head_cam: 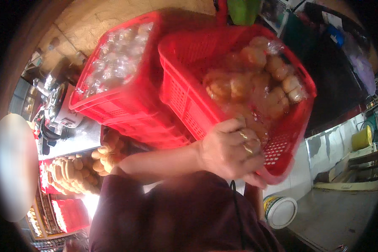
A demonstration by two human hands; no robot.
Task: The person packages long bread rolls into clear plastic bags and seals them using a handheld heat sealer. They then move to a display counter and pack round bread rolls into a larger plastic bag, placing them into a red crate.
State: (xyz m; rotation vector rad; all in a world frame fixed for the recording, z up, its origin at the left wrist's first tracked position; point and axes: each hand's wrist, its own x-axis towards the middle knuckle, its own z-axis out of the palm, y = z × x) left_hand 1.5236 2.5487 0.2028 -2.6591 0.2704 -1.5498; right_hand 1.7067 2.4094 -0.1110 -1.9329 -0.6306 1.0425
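My left hand (233, 151), with rings on its fingers, grips the near rim of a red plastic crate (182, 104). This crate is tilted and holds several clear plastic packs of round golden-brown buns (239, 85). Part of my right forearm (254, 201) shows below the crate's near corner; the right hand is hidden. Beside the held crate, on the left, stands a stack of red crates (123, 107). Its top crate is filled with clear-wrapped packs (119, 60), whose contents are blurred by glare.
To the left, a metal worktop (82, 135) carries appliances, with many loose buns (72, 173) below. Another red crate (72, 214) sits lower left, near a blurred shape (14, 167). A lidded white bucket (282, 212) stands at right beside a grey surface (337, 211). A dark panel (327, 82) lies beyond.
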